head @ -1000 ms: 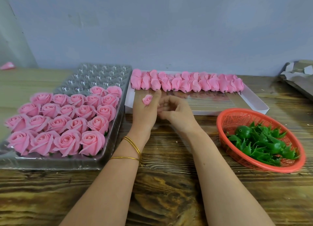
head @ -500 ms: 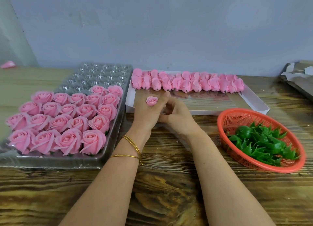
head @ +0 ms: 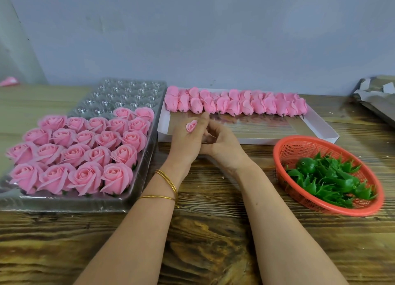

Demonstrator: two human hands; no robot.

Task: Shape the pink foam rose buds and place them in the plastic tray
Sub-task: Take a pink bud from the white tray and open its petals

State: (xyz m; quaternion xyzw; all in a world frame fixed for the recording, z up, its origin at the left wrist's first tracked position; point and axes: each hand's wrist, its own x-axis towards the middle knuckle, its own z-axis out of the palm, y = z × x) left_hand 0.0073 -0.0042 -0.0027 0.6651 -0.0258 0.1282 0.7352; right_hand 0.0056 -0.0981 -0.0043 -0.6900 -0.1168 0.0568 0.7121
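Rose bud slightly rightward in left hand; right hand alongside

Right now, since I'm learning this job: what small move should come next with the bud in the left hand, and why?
Probably bring the right hand onto the bud and spread its petals. It sits tight and small in the grip of the left hand, unlike the open roses in the plastic tray, whose far cells are empty.
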